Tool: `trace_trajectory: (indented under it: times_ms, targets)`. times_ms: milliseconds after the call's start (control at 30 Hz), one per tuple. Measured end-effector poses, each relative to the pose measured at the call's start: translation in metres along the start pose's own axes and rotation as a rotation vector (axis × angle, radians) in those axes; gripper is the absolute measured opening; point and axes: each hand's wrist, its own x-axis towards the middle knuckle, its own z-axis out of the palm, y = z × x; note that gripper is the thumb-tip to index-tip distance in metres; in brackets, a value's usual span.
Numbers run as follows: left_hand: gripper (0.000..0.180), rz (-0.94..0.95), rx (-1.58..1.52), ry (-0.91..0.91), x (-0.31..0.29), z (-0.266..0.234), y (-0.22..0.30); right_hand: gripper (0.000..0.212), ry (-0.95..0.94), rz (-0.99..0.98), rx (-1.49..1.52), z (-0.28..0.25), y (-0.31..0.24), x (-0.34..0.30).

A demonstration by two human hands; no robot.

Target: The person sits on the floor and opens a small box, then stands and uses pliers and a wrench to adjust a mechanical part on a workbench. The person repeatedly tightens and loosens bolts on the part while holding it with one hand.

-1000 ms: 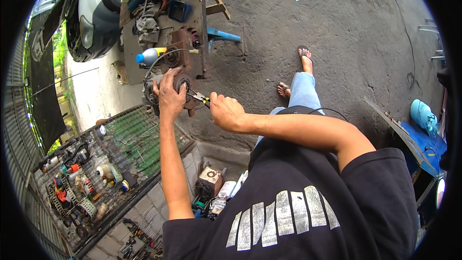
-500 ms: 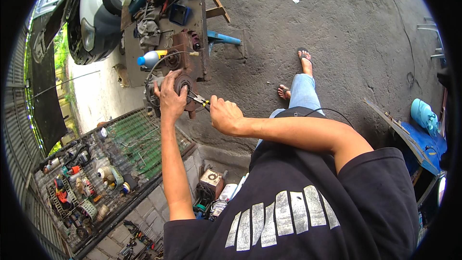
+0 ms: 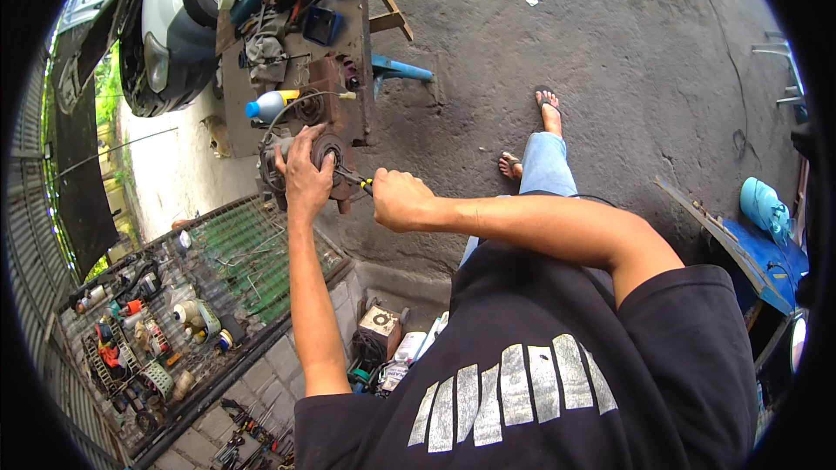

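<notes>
In my right hand point(image 3: 403, 200), closed in a fist, are pliers point(image 3: 367, 184) with black and yellow handles. Their jaws reach to the round pulley-like face point(image 3: 326, 147) of a grey metal machine part point(image 3: 273, 165) at the bench's near end. My left hand point(image 3: 306, 178) lies over that part, fingers curled across its top and thumb at the middle of the round face. The fingers hide some of it, and the jaw tips are hard to make out. A rusty vise-like metal block point(image 3: 329, 109) sits right behind, with a thin cable point(image 3: 292, 109) looping over it.
A blue-capped grey bottle point(image 3: 270, 105) lies by the block. Tools and a blue tray point(image 3: 323, 26) crowd the workbench point(image 3: 361, 61). To the left, a mesh-topped rack point(image 3: 244, 252) holds bottles and baskets. A white car point(image 3: 170, 9) stands beyond; a blue bench leg point(image 3: 405, 68) juts right.
My right hand and the pliers have shifted slightly left and turned a little, closer to the round part. The left hand stays in place on it.
</notes>
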Motion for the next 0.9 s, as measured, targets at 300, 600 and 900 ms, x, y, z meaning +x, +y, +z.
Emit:
trace_trajectory:
  times_ms: [300,600,900]
  targets:
    - [0.051,0.003,0.007,0.018,0.0,0.0,-0.001,0.02,0.12,-0.068,-0.081,0.01,0.007,0.002]
    - [0.051,-0.01,0.001,0.009,0.0,0.0,0.0,0.022,0.092,-0.001,0.013,0.02,0.004,-0.002]
    - [0.05,-0.007,-0.009,0.021,-0.001,0.0,0.001,0.022,0.173,-0.082,-0.035,0.028,0.018,0.004]
